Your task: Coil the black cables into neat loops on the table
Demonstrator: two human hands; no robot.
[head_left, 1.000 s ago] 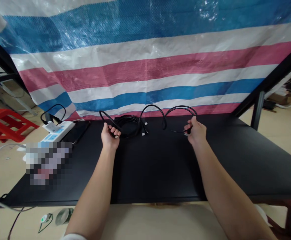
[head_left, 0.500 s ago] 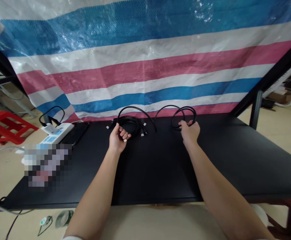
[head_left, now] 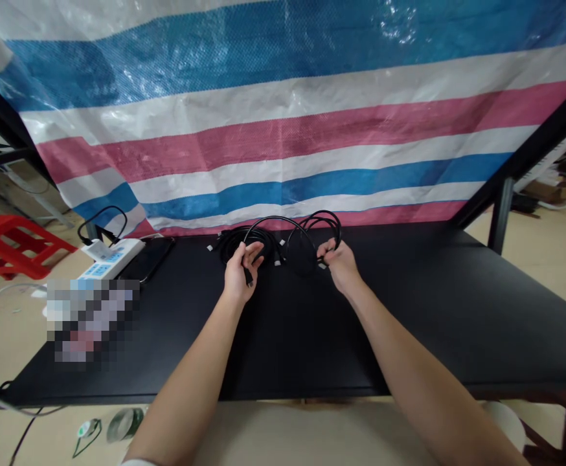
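The left hand (head_left: 238,277) is pinching a black cable's plug (head_left: 249,278), and the right hand (head_left: 341,265) is gripping the loops of a second cable (head_left: 324,220). Both cables are looking light and springy, easiest to hold near the plugs. A coiled bundle (head_left: 229,244) is lying just beyond the left hand.

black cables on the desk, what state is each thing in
black cables, loosely coiled, some lengths lifted
left hand, closed on a cable end
right hand, closed on cable loops
white power strip, lying flat
striped tarp, hanging creased
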